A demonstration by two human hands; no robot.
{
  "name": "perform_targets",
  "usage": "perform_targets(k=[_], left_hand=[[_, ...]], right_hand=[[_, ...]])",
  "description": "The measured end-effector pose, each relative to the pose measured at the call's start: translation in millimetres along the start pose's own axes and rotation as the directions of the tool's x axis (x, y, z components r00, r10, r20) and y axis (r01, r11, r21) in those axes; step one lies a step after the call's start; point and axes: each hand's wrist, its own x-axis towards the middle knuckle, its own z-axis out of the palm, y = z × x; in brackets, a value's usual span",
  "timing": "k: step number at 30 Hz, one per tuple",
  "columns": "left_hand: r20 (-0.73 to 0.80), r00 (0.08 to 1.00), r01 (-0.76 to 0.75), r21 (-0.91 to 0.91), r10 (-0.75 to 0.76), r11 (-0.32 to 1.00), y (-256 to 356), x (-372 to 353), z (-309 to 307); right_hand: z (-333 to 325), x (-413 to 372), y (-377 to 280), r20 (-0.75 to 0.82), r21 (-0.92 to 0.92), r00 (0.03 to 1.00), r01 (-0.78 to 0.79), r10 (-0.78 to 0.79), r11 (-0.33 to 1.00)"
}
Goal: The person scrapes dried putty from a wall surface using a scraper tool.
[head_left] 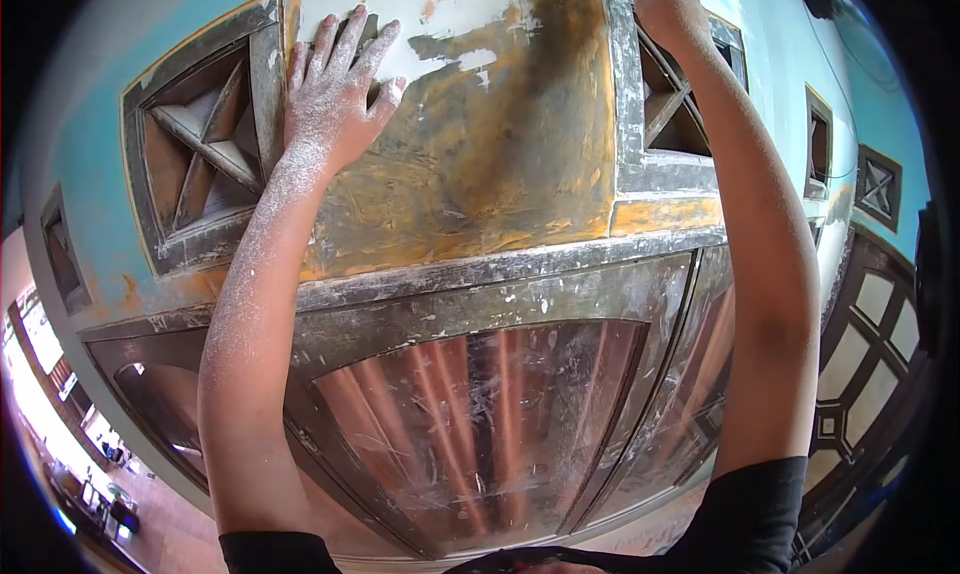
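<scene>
My left hand (335, 99), dusted with white powder to the forearm, lies flat with spread fingers against the wall (460, 164). This stretch of wall is patchy, with white, brown and orange-yellow areas. A small dark patch shows between its fingers. At the top edge of the view, my right hand (668, 12) is raised in front of the right wooden vent frame (630, 124), its fingers curled. The frame's cut hides its fingertips, and I cannot tell what they hold. Just left of my left hand is another vent frame (268, 84) with crossed slats.
Below the hands runs a worn wooden lintel (450, 274) with white specks. Under it is a glazed panel (480, 414) with reddish drapes behind. A lattice door (865, 344) stands at the right, and a bright opening (45, 374) at the left. Cables (835, 54) hang upper right.
</scene>
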Motion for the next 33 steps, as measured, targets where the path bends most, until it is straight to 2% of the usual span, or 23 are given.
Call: perform_targets(k=[2, 3, 5, 6, 8, 9, 11, 12, 16, 18, 19, 21, 22, 23, 25, 26, 27, 29, 31, 33], left_hand=[[-0.008, 1.0, -0.004, -0.004, 0.004, 1.0, 2.1, -1.9, -0.4], [-0.004, 0.999, 0.04, 0.001, -0.04, 0.999, 3.8, -13.2, -0.9], [-0.036, 0.999, 0.004, -0.023, -0.005, 1.0, 1.7, -16.5, 0.6], [-0.028, 1.0, 0.005, -0.037, -0.006, 0.999, 3.1, -19.4, -0.7], [-0.024, 1.0, 0.011, -0.05, -0.012, 0.999, 5.2, -29.1, -2.9], [-0.026, 1.0, 0.014, -0.07, -0.016, 0.997, 7.5, -34.8, -3.4], [-0.007, 1.0, 0.027, -0.045, -0.028, 0.999, 12.9, -46.5, -5.4], [0.002, 0.999, 0.039, -0.056, -0.038, 0.998, 15.9, -52.1, -8.3], [0.034, 0.998, 0.062, -0.06, -0.06, 0.996, 22.5, -58.2, -13.9], [0.043, 0.997, 0.074, -0.072, -0.071, 0.995, 22.8, -58.4, -14.2], [0.048, 0.996, 0.074, -0.067, -0.071, 0.995, 23.5, -60.3, -14.3], [0.036, 0.996, 0.079, -0.078, -0.077, 0.994, 24.9, -63.5, -14.4], [0.023, 0.997, 0.079, -0.097, -0.077, 0.992, 25.9, -66.1, -14.1], [0.03, 0.997, 0.079, -0.097, -0.076, 0.992, 26.8, -68.3, -13.6], [0.029, 0.996, 0.09, -0.097, -0.088, 0.991, 28.9, -72.1, -15.7], [0.03, 0.996, 0.091, -0.09, -0.089, 0.992, 29.2, -73.4, -16.8], [0.037, 0.995, 0.097, -0.087, -0.094, 0.991, 28.5, -74.7, -16.1], [0.007, 0.995, 0.096, -0.13, -0.096, 0.987, 28.9, -75.2, -14.6], [0.024, 0.995, 0.101, -0.11, -0.099, 0.989, 29.1, -74.7, -14.3], [0.016, 0.996, 0.083, -0.097, -0.082, 0.992, 27.5, -73.9, -13.7]], right_hand=[[0.7, -13.8, 3.3, -0.077, -0.033, 0.981, 0.177, -0.179, 0.984], [5.5, -13.1, 0.4, -0.057, -0.028, 0.974, 0.216, -0.217, 0.976], [14.1, -29.8, 5.9, -0.156, -0.022, 0.898, 0.412, -0.41, 0.911], [21.5, -39.3, 16.5, -0.155, -0.016, 0.9, 0.409, -0.407, 0.912], [34.4, -56.4, 33.4, 0.011, -0.128, 0.908, 0.416, -0.418, 0.9], [31.3, -79.2, 6.4, -0.012, -0.034, 0.917, 0.399, -0.4, 0.916], [37.5, -110.6, -18.4, 0.108, 0.039, 0.972, 0.204, -0.207, 0.978], [34.4, -127.1, -40.1, 0.142, -0.006, 0.978, 0.154, -0.151, 0.988], [59.6, -131.9, -80.0, 0.069, -0.034, 0.974, 0.217, -0.214, 0.976], [71.7, -111.9, -95.3, 0.041, -0.003, 0.992, 0.119, -0.119, 0.993], [79.5, -109.7, -100.2, 0.042, 0.004, 0.992, 0.118, -0.118, 0.993], [93.7, -110.2, -105.8, -0.104, 0.075, 0.991, 0.091, -0.083, 0.993], [101.1, -121.3, -106.1, -0.118, 0.083, 0.989, 0.095, -0.085, 0.992], [104.2, -133.8, -103.6, -0.112, 0.085, 0.99, 0.091, -0.081, 0.992], [103.3, -156.5, -97.1, -0.067, 0.151, 0.982, 0.186, -0.177, 0.971], [105.7, -160.8, -93.6, -0.123, 0.11, 0.968, 0.233, -0.22, 0.966], [106.4, -158.7, -98.2, -0.116, 0.116, 0.968, 0.234, -0.221, 0.965], [105.8, -144.2, -104.4, -0.147, 0.007, 0.965, 0.22, -0.217, 0.975], [96.9, -135.1, -120.4, -0.075, 0.022, 0.981, 0.18, -0.178, 0.983], [85.0, -134.1, -137.0, -0.057, 0.242, 0.988, 0.156, -0.147, 0.958]])
